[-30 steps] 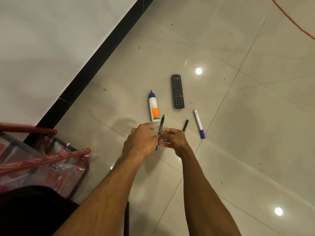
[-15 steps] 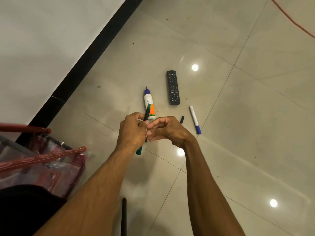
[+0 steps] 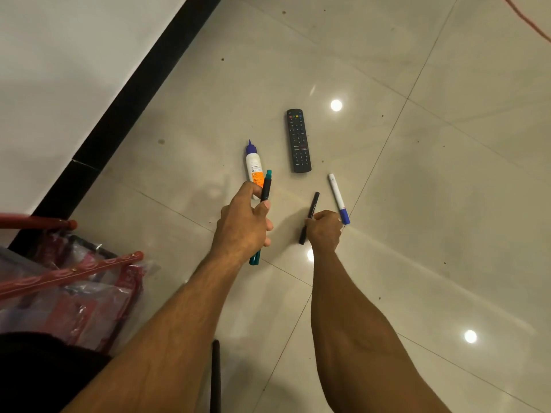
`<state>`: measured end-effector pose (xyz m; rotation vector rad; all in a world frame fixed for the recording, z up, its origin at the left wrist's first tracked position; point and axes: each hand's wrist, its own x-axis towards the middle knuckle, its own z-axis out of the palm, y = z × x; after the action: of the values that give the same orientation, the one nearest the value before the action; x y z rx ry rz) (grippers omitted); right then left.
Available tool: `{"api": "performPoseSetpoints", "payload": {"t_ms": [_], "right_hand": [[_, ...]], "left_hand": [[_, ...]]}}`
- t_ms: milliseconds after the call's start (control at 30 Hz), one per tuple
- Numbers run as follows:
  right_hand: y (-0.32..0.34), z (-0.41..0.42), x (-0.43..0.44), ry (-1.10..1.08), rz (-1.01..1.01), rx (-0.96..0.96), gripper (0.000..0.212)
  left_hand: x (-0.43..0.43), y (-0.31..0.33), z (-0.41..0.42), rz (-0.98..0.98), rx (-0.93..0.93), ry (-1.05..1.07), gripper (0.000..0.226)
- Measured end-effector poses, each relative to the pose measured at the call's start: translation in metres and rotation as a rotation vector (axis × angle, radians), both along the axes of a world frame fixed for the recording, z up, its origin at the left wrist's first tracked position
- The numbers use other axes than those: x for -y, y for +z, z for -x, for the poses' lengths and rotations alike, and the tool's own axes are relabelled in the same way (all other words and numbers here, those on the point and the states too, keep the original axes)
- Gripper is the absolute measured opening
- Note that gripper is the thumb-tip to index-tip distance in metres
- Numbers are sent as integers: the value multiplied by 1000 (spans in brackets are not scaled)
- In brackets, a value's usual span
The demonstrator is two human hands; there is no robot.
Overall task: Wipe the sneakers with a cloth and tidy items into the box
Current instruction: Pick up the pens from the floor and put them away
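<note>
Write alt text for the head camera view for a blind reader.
A person's left hand holds teal-and-black markers while the right hand pinches a black pen on the tiled floor. A glue bottle, remote and white marker lie nearby.

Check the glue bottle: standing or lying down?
Lying down. The glue bottle rests lengthwise on the floor, blue cap pointing away.

The floor tiles [image 3: 447,174] are polished to a wet-looking gloss and throw the ceiling lights back as bright spots, while the wall [image 3: 59,70] beside them is flat and matt. The remote [image 3: 298,141] looks like dull black plastic, the glue bottle [image 3: 254,165] smooth white plastic with a papery orange label, and the marker [image 3: 337,195], the teal and black pens [image 3: 266,187] and the thin black pen [image 3: 313,202] slick plastic too. The bag [image 3: 74,299] is clear, crinkly film with shiny creases
</note>
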<state>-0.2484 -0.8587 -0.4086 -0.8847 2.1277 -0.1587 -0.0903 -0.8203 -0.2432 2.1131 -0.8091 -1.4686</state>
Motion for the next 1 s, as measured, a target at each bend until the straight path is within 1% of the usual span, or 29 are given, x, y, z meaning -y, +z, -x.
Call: {"api": "performPoseSetpoints", "payload": {"t_ms": [100,200,333,467,567,633,700,767,867,933,1000], "right_hand": [[-6,0,2,61,-13,-39,21],[-14,2,4,92,-15,-66,24],[-27,1,6,139,-29,-75,24],[-36,-2,5,201,-13,-135,21],[-39,-3,8,179,-23,-125,18],[-38,-3,11,91,-25,-44,20],[-30,-4,19,-17,-12,103,24],[-13,-9,27,-75,-4,275,26],[25,-20,40,-33,75,495,23],[54,-29,45,54,103,609,26],[83,-36,47,147,88,706,29]], "left_hand": [[0,-2,1,2,2,2,26],[1,-4,3,12,-1,0,24],[6,-4,8,31,-19,4,20],[9,-4,10,12,-46,-10,18],[8,-7,9,-22,-23,-36,14],[9,-7,7,-44,-12,-36,13],[11,-5,4,-65,-17,2,13],[12,-5,0,-66,-7,54,14],[12,-8,-4,-33,17,128,20],[12,-8,-6,-14,-7,196,21],[13,-4,-8,-3,-57,281,25]]}}
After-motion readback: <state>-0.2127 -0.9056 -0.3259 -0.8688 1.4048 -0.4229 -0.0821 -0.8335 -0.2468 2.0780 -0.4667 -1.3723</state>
